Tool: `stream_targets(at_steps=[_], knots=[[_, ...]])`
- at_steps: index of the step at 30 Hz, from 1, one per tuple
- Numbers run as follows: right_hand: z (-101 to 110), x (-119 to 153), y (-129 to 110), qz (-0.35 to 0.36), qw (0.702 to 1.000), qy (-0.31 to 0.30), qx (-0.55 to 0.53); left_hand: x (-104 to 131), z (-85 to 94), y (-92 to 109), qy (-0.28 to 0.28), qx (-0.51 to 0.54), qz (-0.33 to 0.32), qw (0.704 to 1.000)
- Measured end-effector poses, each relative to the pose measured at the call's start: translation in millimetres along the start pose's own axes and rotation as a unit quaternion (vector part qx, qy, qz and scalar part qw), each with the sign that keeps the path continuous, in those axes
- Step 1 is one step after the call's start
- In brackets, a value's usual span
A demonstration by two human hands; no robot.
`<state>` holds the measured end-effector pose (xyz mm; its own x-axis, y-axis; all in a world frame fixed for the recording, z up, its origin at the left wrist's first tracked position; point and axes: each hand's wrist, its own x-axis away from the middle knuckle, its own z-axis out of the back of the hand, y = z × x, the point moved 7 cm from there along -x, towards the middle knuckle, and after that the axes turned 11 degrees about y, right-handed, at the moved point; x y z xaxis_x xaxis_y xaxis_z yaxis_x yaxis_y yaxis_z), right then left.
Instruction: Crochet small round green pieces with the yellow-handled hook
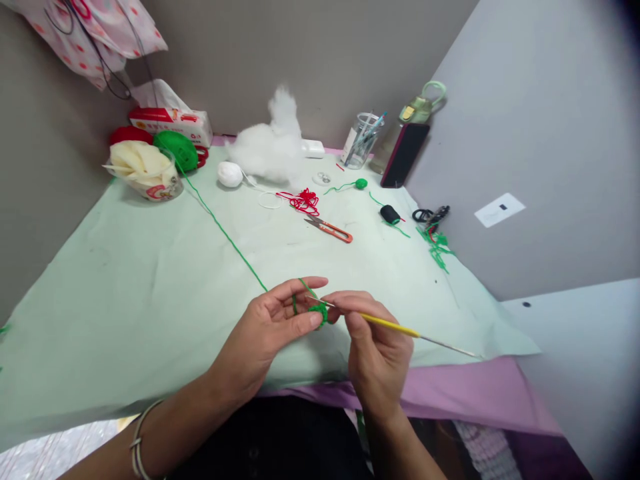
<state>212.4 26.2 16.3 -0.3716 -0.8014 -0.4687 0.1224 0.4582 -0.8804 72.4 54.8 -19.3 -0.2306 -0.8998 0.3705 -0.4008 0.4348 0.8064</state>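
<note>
Right between the two hands sits a small piece of green crochet (319, 312), pinched by the thumb of the left hand (273, 327), whose index finger stretches out with green yarn (230, 240) looped over it. The right hand (380, 347) is closed around a yellow-handled hook (390, 325) — its thin metal tip lies at the green piece, though whether it passes through a stitch is too small to tell. From the left hand the yarn runs forward and leftward to a big green ball (175, 150), next to a clear tub (167, 190) with pale yellow cloth (135, 160) inside. Straight ahead of the fingers, apart from them, lie orange-handled snips (340, 232), their blades just beside a tangle of red yarn (303, 201). Farther beyond the hands are a fluffy heap of white stuffing (273, 150) and, to its left, a small white ball (230, 175). Ahead and to the right of the right hand rest a little green ball (361, 184), a black bundle (390, 214) and green scraps (439, 253) — all on the pale green cloth (125, 300) beneath both hands.
</note>
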Motion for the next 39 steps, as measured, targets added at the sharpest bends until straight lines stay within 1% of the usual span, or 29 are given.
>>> stream_targets(at_steps=[3,6,8,10,12,13,15,17,19,21,22,23,24,26,27,28,29,30,31,32,35,37,39], knots=[[3.1,-0.8,12.1,-0.054,0.997,0.010,-0.051,0.7,0.6,1.6,-0.001,-0.009,-0.003,1.000],[2.2,-2.2,19.2,-0.099,0.988,-0.005,-0.115,0.5,4.1,3.0,0.011,-0.031,-0.012,0.999],[1.9,-2.5,18.0,-0.104,0.987,-0.018,-0.122,0.4,5.8,3.0,0.016,-0.044,-0.015,0.999],[3.9,-1.8,13.3,-0.087,0.992,-0.023,-0.092,0.6,6.0,3.2,0.013,-0.049,-0.019,0.999],[6.8,-0.4,5.0,-0.039,0.998,-0.023,-0.033,0.7,5.8,4.2,0.009,-0.053,-0.032,0.998],[7.0,0.8,-0.5,-0.002,1.000,-0.030,-0.001,0.8,5.8,4.9,0.010,-0.056,-0.039,0.998],[4.2,4.9,-13.1,0.098,0.992,-0.054,0.054,1.0,6.4,5.5,0.021,-0.061,-0.051,0.997],[-1.6,11.3,-22.8,0.203,0.969,-0.083,0.110,1.5,7.6,5.5,0.041,-0.061,-0.058,0.996],[-7.2,17.2,-26.0,0.281,0.936,-0.094,0.188,2.1,8.0,4.7,0.057,-0.048,-0.058,0.996],[-11.0,21.3,-26.1,0.327,0.905,-0.089,0.256,2.0,6.6,0.6,0.055,-0.017,-0.029,0.998],[-11.7,22.3,-25.8,0.335,0.898,-0.084,0.271,1.8,4.9,-3.1,0.044,0.007,0.002,0.999],[-11.0,21.9,-25.5,0.328,0.903,-0.076,0.266,1.6,2.8,-7.0,0.029,0.033,0.037,0.998],[-8.6,19.8,-24.6,0.304,0.919,-0.063,0.244,1.5,1.0,-10.3,0.014,0.057,0.070,0.996],[0.1,11.9,-18.9,0.205,0.966,-0.019,0.158,0.9,-0.7,-12.3,-0.006,0.088,0.102,0.991],[4.4,7.9,-14.1,0.145,0.984,0.007,0.105,0.0,-0.2,-11.2,-0.008,0.090,0.097,0.991],[6.9,4.9,-9.0,0.089,0.994,0.026,0.057,-0.9,1.1,-9.3,-0.006,0.085,0.082,0.993],[7.0,2.9,-5.1,0.048,0.998,0.034,0.023,-1.7,2.3,-7.5,-0.002,0.073,0.063,0.995],[4.9,1.8,-3.2,0.027,0.999,0.029,0.007,-2.1,3.0,-5.8,0.001,0.059,0.043,0.997],[1.4,1.5,-3.4,0.025,1.000,0.014,0.007,-2.2,3.0,-4.6,0.001,0.042,0.025,0.999],[-1.9,1.8,-5.1,0.038,0.999,-0.002,0.017,-2.0,2.5,-3.8,-0.001,0.025,0.010,1.000],[-6.4,7.0,-11.3,0.108,0.992,-0.024,0.060,-1.1,1.5,-2.2,0.009,0.000,-0.016,1.000],[-6.5,12.6,-11.9,0.151,0.982,-0.031,0.108,-0.9,1.8,-1.5,0.024,0.010,-0.016,1.000],[-8.2,18.8,-13.1,0.209,0.961,-0.045,0.173,-1.3,1.2,-3.2,0.029,0.037,0.008,0.999]])
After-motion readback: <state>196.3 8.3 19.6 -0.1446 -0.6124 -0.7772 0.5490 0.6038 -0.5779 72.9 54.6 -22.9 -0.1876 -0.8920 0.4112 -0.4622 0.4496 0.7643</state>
